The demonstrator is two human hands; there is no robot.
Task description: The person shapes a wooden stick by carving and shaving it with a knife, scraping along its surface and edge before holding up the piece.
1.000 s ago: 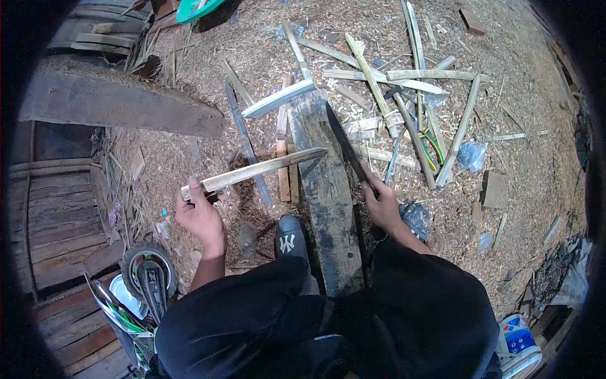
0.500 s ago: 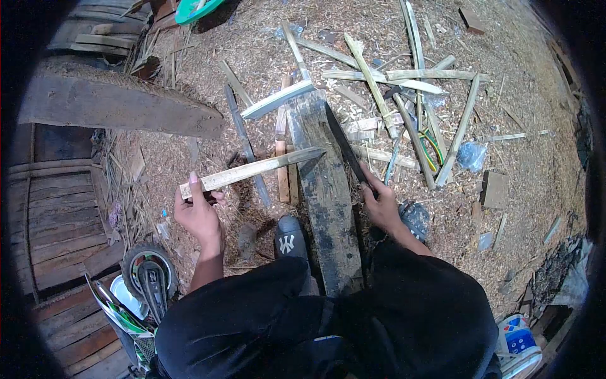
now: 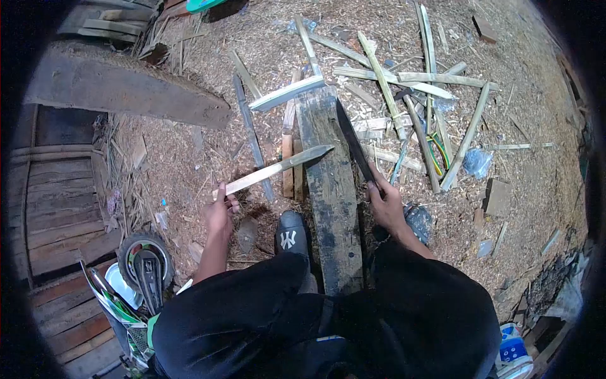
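My left hand (image 3: 219, 211) is closed on the near end of a pale wooden stake (image 3: 268, 172). The stake slants up to the right, and its darker, pointed tip lies over the top of a weathered wooden beam (image 3: 333, 215) between my legs. In my right hand (image 3: 386, 207) is the handle of a machete (image 3: 351, 136), its long dark blade running along the beam's right side, away from me. Another pale wooden strip (image 3: 287, 93) lies across the far end of the beam.
Wood chips cover the ground. Several cut strips (image 3: 467, 139) lie in a loose pile at the far right, beside a blue plastic bag (image 3: 476, 163). A thick timber (image 3: 132, 91) juts in from the left. A small wheeled vehicle (image 3: 145, 268) stands by my left leg.
My left hand has moved right, and the stake now tilts more steeply, its tip still over the beam. The machete stays beside the beam. The whole view has shifted slightly.
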